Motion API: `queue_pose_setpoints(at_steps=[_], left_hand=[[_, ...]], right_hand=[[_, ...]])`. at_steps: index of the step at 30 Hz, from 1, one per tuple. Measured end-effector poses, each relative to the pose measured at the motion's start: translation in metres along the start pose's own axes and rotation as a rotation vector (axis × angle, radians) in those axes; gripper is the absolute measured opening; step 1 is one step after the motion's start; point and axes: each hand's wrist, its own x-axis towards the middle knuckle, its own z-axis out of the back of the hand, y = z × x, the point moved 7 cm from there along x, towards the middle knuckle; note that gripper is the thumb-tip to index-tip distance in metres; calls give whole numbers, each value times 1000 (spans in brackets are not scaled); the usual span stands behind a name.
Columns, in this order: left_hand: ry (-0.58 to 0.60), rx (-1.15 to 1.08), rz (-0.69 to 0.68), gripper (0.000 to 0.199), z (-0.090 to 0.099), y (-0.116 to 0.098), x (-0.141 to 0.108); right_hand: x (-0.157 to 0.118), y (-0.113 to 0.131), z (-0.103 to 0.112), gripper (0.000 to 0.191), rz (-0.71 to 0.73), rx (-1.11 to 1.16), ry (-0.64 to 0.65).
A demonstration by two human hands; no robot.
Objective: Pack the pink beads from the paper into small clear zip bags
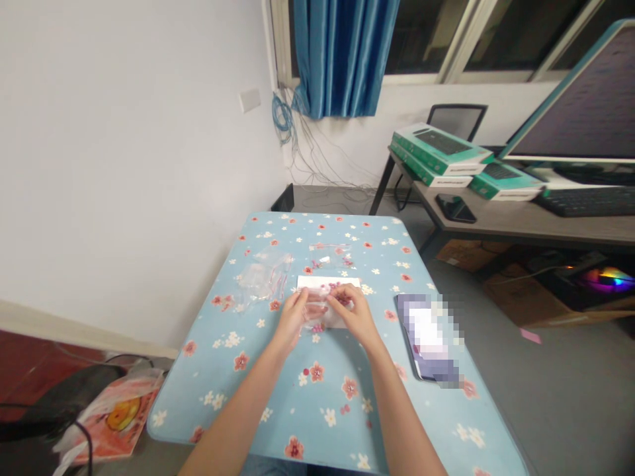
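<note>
Both hands meet over the middle of the table. My left hand (292, 318) is closed on the edge of a small clear plastic bag (314, 311), with a few pink-red bits showing at its lower end. My right hand (356, 314) has thumb and fingertips pinched together at the bag's right side; what they hold is too small to make out. Under the hands lies a white sheet (307, 282) with small dark-red pieces (342, 295) on it, partly covered by my right fingers. Just beyond is another clear bag (330, 256) with small coloured bits inside.
Several crumpled clear bags (262, 276) lie to the left on the flowered blue tablecloth (278, 410). A tablet-like device (414, 344), partly blurred out, rests on the right. Beyond stands a desk (506, 218) with green boxes (446, 149), a phone (455, 207) and a monitor (580, 99).
</note>
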Motion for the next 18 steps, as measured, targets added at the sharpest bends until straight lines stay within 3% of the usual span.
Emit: queue_pose_setpoints(at_steps=[10, 18], left_hand=[[3, 97, 0, 59, 1, -3, -3], [13, 184, -47, 53, -4, -7, -5]], right_hand=[[2, -1, -2, 20, 3, -40, 57], [0, 0, 0, 19, -6, -51, 40]])
